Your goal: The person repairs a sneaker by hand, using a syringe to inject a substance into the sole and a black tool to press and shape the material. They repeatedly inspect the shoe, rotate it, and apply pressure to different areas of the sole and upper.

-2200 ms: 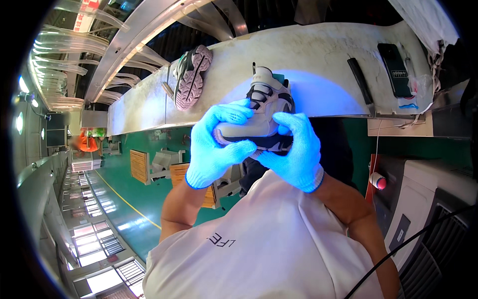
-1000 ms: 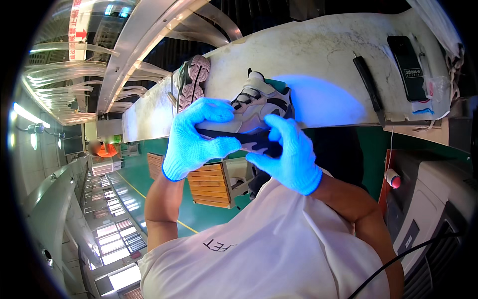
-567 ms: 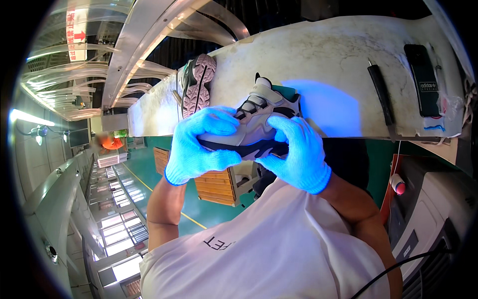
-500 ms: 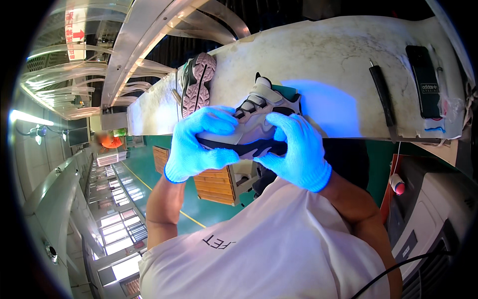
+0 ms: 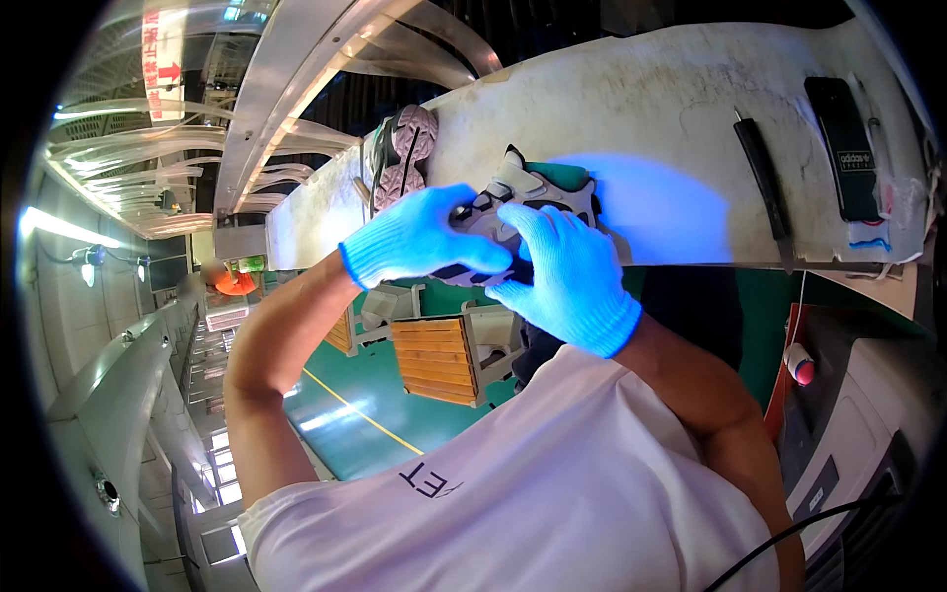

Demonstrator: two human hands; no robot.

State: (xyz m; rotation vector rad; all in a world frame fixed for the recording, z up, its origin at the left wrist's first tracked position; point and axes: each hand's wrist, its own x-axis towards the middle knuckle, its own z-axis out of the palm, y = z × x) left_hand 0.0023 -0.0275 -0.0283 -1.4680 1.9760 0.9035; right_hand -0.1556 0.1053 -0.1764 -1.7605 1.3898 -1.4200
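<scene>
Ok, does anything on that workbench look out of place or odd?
One thing: a second sneaker lies tipped over at the white workbench's far left end, pink sole showing. The sneaker in both hands looks intact.

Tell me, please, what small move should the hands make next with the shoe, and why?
Probably turn the shoe a little under the blue light patch. The left hand and right hand both grip it above the white bench, and their gloves hide much of it.
</scene>
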